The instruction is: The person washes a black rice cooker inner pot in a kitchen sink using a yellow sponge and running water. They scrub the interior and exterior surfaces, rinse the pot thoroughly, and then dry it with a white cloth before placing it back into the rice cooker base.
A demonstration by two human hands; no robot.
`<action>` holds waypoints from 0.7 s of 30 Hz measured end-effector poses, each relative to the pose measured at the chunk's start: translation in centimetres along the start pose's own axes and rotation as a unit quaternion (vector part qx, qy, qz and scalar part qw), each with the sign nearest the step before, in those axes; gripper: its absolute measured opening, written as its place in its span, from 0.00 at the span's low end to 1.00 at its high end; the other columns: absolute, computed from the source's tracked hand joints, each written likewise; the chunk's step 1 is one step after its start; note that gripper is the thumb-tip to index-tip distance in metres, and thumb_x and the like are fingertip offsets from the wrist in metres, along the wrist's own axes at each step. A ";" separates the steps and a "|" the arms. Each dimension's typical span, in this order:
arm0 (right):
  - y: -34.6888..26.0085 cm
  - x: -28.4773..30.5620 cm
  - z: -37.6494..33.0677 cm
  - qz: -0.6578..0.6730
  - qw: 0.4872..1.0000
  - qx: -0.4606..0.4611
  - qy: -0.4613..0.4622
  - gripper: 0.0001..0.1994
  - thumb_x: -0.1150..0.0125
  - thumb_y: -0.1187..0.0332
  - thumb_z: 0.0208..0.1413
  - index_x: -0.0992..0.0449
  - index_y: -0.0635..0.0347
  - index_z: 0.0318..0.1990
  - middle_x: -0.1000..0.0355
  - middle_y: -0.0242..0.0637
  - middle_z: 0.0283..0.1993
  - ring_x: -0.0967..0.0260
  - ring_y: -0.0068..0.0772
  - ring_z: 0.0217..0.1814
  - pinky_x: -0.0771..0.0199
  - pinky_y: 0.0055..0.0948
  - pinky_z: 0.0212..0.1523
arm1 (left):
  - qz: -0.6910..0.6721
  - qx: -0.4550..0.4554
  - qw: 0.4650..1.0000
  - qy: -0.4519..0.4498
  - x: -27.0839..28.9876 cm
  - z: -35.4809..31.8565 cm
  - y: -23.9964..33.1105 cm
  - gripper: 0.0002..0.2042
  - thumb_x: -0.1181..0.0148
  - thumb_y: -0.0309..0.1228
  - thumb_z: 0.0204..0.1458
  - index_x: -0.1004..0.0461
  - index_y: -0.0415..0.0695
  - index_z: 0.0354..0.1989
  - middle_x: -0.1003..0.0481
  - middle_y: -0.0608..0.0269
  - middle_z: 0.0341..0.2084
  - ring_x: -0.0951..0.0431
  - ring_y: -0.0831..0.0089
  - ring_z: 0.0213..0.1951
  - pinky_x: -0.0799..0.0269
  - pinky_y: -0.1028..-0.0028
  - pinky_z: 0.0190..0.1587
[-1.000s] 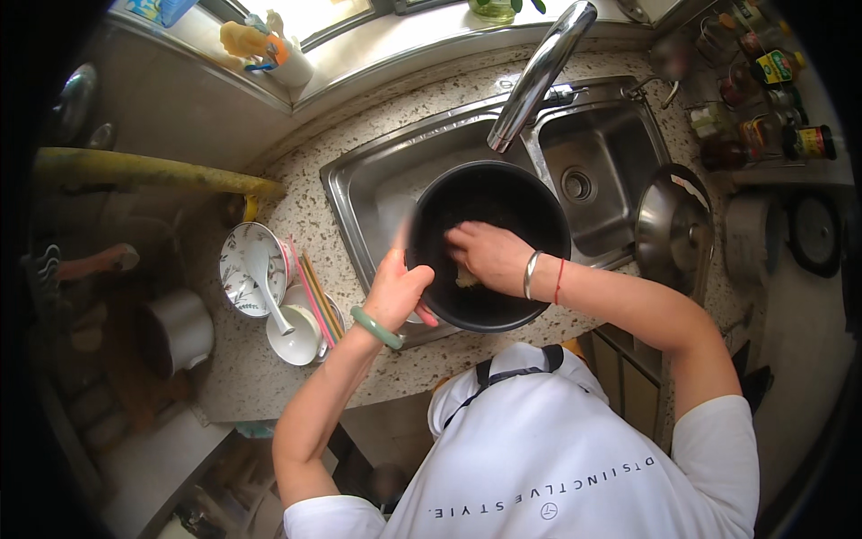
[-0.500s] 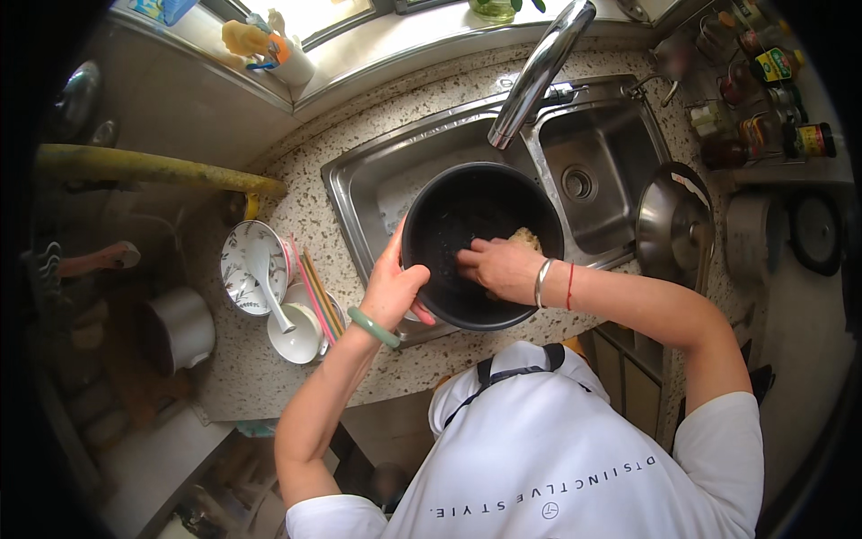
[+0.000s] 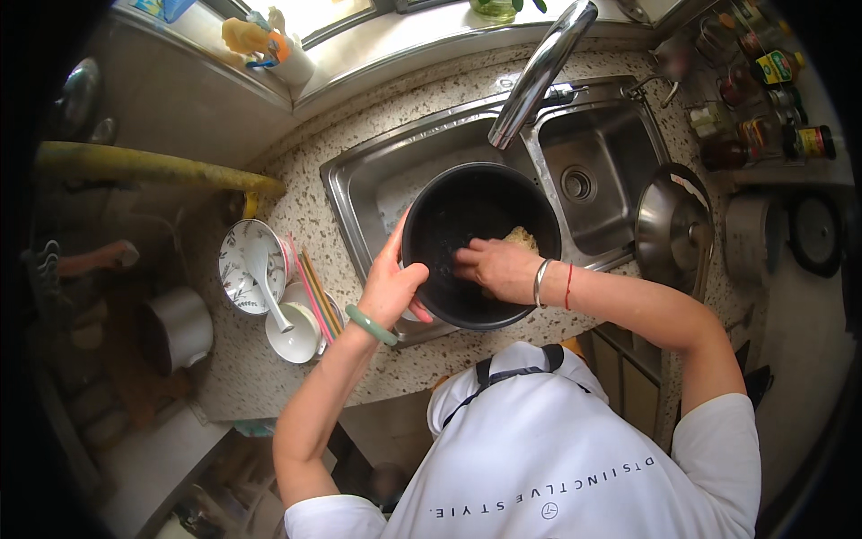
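A deep black pot (image 3: pixel 480 189) is tilted over the left basin of the steel sink (image 3: pixel 395 157). My left hand (image 3: pixel 392 286) is closed on the pot's left rim, thumb near the edge and fingers behind the wall. Down inside the pot is my right hand (image 3: pixel 501 269), its fingers bent and pressed over a rough tan scrubber (image 3: pixel 522 238). Only a piece of that scrubber shows beyond my knuckles; my palm hides the rest. Small wet spots glint on the pot's dark inner surface.
The faucet (image 3: pixel 543 76) arches above the sink's divider. Left of the sink stand a patterned bowl (image 3: pixel 235 265) with a white spoon (image 3: pixel 267 278), a white cup (image 3: pixel 296 337) and several chopsticks (image 3: pixel 314 292). A steel lid (image 3: pixel 669 225) leans at the right edge, near sauce bottles (image 3: pixel 763 135).
Almost nothing differs. My right hand and the scrubber have shifted very slightly to the left inside the pot, and my left hand keeps its hold on the rim.
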State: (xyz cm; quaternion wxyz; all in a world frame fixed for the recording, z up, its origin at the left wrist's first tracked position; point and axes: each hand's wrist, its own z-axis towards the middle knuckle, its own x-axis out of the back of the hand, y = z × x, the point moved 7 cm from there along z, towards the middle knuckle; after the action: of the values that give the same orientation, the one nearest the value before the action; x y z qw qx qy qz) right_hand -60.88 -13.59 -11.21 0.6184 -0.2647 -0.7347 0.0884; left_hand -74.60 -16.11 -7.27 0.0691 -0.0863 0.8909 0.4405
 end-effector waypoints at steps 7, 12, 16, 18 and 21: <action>-1.1 -0.1 0.5 0.007 0.998 0.041 -0.039 0.15 0.47 0.69 0.50 0.22 0.58 0.45 0.33 0.34 0.49 0.36 0.36 0.52 0.31 0.32 0.53 | -0.008 0.013 1.000 0.006 0.2 0.2 -0.3 0.39 0.55 0.16 0.43 0.50 0.48 0.70 0.26 0.60 0.40 0.22 0.74 0.23 0.25 0.77 0.13; 0.4 1.5 0.8 -0.053 0.995 -0.038 0.073 0.30 0.35 0.68 0.39 0.28 0.63 0.55 0.35 0.36 0.55 0.37 0.38 0.52 0.31 0.32 0.54 | -0.011 0.009 1.000 0.011 0.2 -0.1 0.1 0.39 0.55 0.16 0.43 0.49 0.48 0.70 0.26 0.60 0.39 0.23 0.75 0.23 0.25 0.78 0.13; 0.1 0.5 1.0 -0.021 1.000 -0.012 -0.005 0.28 0.39 0.70 0.42 0.29 0.61 0.56 0.35 0.36 0.56 0.37 0.39 0.52 0.31 0.33 0.54 | -0.013 0.012 1.000 0.014 0.4 0.1 0.0 0.39 0.55 0.16 0.43 0.49 0.48 0.70 0.26 0.60 0.39 0.23 0.75 0.23 0.25 0.78 0.13; 0.0 -0.4 0.7 -0.005 1.000 -0.004 -0.025 0.27 0.40 0.72 0.43 0.29 0.60 0.56 0.36 0.36 0.56 0.37 0.39 0.53 0.31 0.33 0.54 | -0.020 0.013 1.000 0.018 0.3 0.0 0.1 0.38 0.55 0.16 0.43 0.49 0.47 0.69 0.26 0.61 0.39 0.23 0.75 0.23 0.25 0.78 0.13; 0.5 0.5 0.7 -0.010 0.998 -0.038 0.048 0.26 0.41 0.73 0.43 0.28 0.60 0.55 0.36 0.38 0.57 0.36 0.39 0.54 0.32 0.34 0.55 | -0.010 -0.008 1.000 0.020 0.4 0.0 0.0 0.38 0.55 0.16 0.42 0.48 0.47 0.69 0.26 0.61 0.39 0.23 0.75 0.23 0.25 0.78 0.14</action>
State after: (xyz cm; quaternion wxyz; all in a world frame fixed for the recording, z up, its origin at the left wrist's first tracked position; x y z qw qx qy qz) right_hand -61.49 -12.79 -11.19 0.6437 -0.2842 -0.7094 0.0414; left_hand -75.03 -16.11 -7.36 0.0554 -0.1048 0.8877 0.4448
